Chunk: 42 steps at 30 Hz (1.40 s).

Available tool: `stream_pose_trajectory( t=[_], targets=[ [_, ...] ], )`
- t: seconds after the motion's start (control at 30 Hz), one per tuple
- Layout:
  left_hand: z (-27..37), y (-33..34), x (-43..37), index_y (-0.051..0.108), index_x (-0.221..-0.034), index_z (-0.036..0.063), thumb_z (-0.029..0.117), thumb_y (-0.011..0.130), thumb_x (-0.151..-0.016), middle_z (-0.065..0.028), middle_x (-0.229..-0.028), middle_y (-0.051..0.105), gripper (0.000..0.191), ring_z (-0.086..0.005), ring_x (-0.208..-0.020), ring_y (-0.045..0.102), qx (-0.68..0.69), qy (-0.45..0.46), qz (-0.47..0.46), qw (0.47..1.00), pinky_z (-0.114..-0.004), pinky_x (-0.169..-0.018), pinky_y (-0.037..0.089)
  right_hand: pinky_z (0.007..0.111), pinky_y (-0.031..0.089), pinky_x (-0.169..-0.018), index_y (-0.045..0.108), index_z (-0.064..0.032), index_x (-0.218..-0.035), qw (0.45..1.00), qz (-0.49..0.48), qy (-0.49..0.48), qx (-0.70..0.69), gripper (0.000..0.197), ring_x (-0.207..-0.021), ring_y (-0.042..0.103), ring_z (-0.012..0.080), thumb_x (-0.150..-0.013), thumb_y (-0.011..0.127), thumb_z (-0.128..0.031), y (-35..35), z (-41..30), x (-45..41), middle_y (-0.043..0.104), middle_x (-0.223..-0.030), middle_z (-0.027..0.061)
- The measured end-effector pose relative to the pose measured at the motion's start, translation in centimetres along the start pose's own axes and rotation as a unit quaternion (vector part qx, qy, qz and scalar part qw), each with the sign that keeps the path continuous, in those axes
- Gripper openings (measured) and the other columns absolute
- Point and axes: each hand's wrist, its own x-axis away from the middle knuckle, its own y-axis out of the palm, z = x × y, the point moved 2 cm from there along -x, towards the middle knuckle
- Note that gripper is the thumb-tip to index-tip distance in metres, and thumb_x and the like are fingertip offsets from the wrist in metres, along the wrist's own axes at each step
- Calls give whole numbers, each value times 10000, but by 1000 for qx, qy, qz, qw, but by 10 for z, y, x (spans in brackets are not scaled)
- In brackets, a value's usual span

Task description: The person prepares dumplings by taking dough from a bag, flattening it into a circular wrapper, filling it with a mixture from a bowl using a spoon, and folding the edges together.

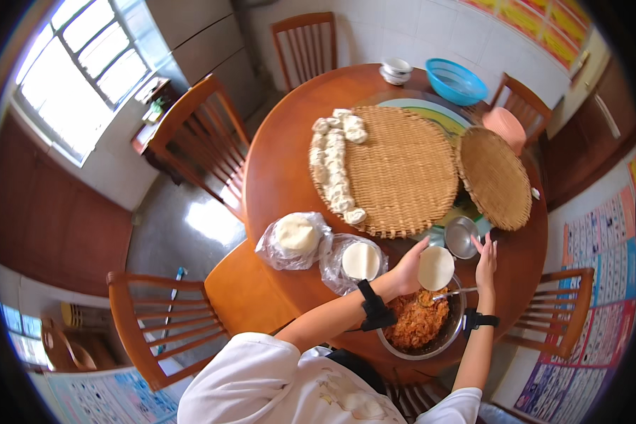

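Observation:
My left hand [409,267] holds a round dough wrapper [436,268] above the far edge of a metal bowl of reddish chopped filling [417,323]. Raised with its fingers apart and nothing in it, my right hand [486,261] is beside a small metal bowl [460,237]. A spoon [456,292] rests in the filling, its handle pointing right. Filled dumplings [335,169] line the left side of a round woven tray [403,164]. Two stacks of wrappers, one [297,234] in a plastic bag and another [360,261] on plastic, lie left of my left hand.
A smaller woven tray [494,177] leans over the large tray's right side. Farther back on the round wooden table [278,143] are stacked white bowls [396,70], a blue basin [456,82] and a pink container [505,129]. Wooden chairs [199,138] surround the table.

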Motion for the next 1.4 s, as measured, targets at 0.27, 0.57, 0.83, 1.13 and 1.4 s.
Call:
stream_pose_trajectory(
  t=[0.27, 0.57, 0.83, 1.13, 1.4],
  targets=[
    [-1, 10, 3, 407, -1237, 18, 593, 250, -860, -127, -1239, 463, 706, -271, -1135, 451, -17, -31, -35, 999, -428, -968, 329, 456, 116, -1036, 578, -197, -1137, 981, 36, -186, 30, 639, -1278, 181, 366, -910, 46, -467, -17, -84, 63, 285, -1385, 99],
    [-18, 19, 4, 360, -1262, 27, 592, 210, -867, -139, -1270, 422, 705, -273, -1174, 408, -44, -29, -17, 998, -416, -988, 307, 541, 68, -1020, 603, -236, -1091, 974, 5, -166, 155, 403, -1303, 157, 290, -916, 288, -417, -16, -100, 97, 254, -1405, 28],
    [-11, 11, 6, 363, -1255, 11, 563, 233, -876, -147, -1277, 421, 682, -277, -1178, 403, -10, -20, -75, 997, -399, -1006, 284, 550, 83, -1010, 569, -244, -1133, 971, 18, -146, 190, 347, -1303, 158, 289, -904, 349, -384, -31, -101, 125, 232, -1413, 24],
    [-10, 6, 5, 351, -1264, 9, 534, 242, -890, -154, -1274, 418, 654, -285, -1176, 405, 27, -15, -33, 999, -411, -999, 306, 562, 153, -986, 513, -264, -1192, 970, 15, -133, 204, 351, -1292, 188, 298, -887, 370, -361, -18, -104, 151, 217, -1418, 40],
    [-12, 11, 3, 340, -1268, 0, 524, 231, -895, -164, -1273, 416, 652, -290, -1173, 406, 48, -6, -47, 998, -413, -1003, 304, 553, 120, -989, 501, -265, -1210, 972, 30, -121, 200, 382, -1293, 182, 303, -903, 315, -398, -12, -100, 159, 223, -1415, 52]
  ],
)
